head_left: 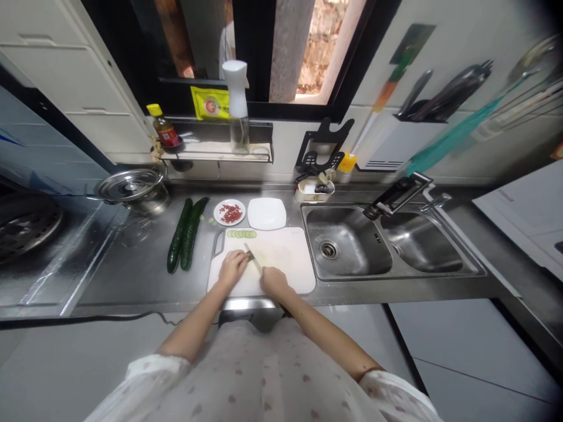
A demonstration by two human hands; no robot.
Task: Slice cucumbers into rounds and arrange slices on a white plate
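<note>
On the white cutting board [292, 258], my right hand [274, 283] is closed round the handle of a knife [254, 258], its blade pointing up and left. My left hand [234, 266] has its fingers bent together over a small dark green piece of cucumber [250, 256] beside the blade; most of that piece is hidden. A row of thin cucumber slices [241, 234] lies at the board's upper left. Two whole cucumbers [189, 237] rest on the counter to the left. Behind the board are a white plate of red pieces [230, 213] and a bare white square plate [266, 213].
A double steel sink [352, 243] with a black tap [398, 196] adjoins the board's right side. A lidded steel pot [136, 190] stands at the back left. A rack [211, 155] holds bottles above the counter.
</note>
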